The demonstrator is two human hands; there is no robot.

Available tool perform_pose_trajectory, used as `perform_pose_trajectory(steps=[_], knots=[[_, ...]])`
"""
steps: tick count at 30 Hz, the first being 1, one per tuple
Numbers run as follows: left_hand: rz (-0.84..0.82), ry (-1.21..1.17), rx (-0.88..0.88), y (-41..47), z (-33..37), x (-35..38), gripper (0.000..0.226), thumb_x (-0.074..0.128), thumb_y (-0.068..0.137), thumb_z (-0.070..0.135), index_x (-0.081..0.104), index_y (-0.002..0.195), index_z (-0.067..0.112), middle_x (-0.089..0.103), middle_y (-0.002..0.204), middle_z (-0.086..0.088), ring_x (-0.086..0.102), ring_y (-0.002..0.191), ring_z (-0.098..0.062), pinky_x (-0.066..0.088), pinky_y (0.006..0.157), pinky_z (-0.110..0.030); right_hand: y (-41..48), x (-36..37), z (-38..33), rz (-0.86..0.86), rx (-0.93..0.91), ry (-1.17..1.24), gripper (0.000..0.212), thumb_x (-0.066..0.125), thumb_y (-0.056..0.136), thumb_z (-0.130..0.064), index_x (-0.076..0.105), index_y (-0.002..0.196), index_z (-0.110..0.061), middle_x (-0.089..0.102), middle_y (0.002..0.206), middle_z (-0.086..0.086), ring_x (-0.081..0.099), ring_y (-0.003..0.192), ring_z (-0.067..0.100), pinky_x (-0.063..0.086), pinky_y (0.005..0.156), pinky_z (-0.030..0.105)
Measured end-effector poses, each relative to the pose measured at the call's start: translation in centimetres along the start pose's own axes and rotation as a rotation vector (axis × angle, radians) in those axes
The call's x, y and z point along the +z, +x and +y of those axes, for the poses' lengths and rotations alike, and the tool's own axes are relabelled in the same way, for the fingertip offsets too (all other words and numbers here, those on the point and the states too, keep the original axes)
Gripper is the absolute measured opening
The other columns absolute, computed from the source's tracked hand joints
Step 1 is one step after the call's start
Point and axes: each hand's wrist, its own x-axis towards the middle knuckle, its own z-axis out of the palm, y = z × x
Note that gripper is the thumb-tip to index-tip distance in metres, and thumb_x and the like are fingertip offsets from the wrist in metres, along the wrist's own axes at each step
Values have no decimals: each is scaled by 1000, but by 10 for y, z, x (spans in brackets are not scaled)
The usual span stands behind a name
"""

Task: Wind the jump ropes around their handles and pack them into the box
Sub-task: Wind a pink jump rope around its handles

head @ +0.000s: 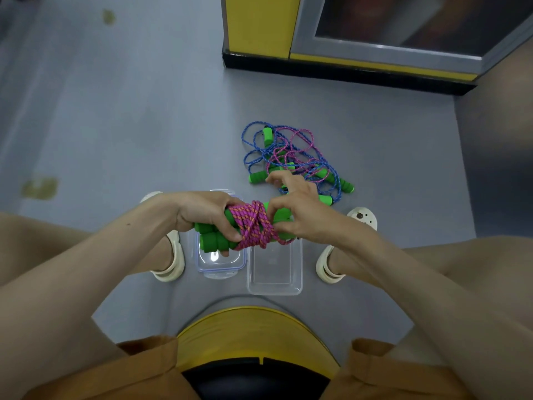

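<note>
A pink-and-orange jump rope (pixel 253 225) is wound in many turns around its pair of green foam handles (pixel 212 241). My left hand (pixel 206 213) grips the handles at their left end. My right hand (pixel 297 215) pinches the rope at the right side of the bundle, fingers partly spread. The bundle hangs just above a clear plastic box (pixel 274 274) on the floor. A tangle of blue and pink jump ropes (pixel 291 157) with green handles lies on the floor beyond my hands.
A clear lid (pixel 220 262) with blue trim lies left of the box. My feet in cream clogs (pixel 170 265) flank both. I sit on a yellow-rimmed stool (pixel 251 324). A yellow and grey cabinet (pixel 346 39) stands at the back right on the grey floor.
</note>
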Motion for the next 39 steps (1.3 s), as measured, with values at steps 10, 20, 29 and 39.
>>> perform_pose_trajectory(steps=[10, 20, 29, 39], knots=[[104, -226, 126, 3, 9, 0, 38, 70, 67, 6, 63, 104, 9, 70, 87, -13, 69, 73, -30, 57, 64, -33, 0, -16, 9, 386, 11, -308, 10, 64, 67, -30, 68, 72, -22, 53, 121, 7, 30, 116, 18, 15, 91, 33], [178, -397, 260, 1, 17, 5, 43, 68, 69, 4, 60, 112, 7, 68, 87, -12, 68, 68, -27, 53, 53, -27, 1, -19, 23, 540, 160, -24, 13, 61, 74, -30, 65, 77, -18, 45, 111, -3, 36, 109, 13, 14, 89, 25], [188, -411, 266, 5, 21, 9, 34, 68, 78, -3, 61, 110, 10, 70, 87, -10, 69, 69, -27, 55, 58, -29, 4, -19, 29, 390, 203, 650, 21, 69, 82, -6, 56, 73, -20, 55, 119, 3, 52, 118, 15, 45, 94, 23], [209, -565, 337, 13, 24, 15, 45, 66, 71, 9, 58, 116, 8, 70, 91, -14, 69, 74, -30, 58, 64, -33, 9, -27, 30, 627, 327, 615, 27, 65, 86, -6, 54, 70, -24, 54, 114, -1, 53, 112, 13, 43, 93, 24]])
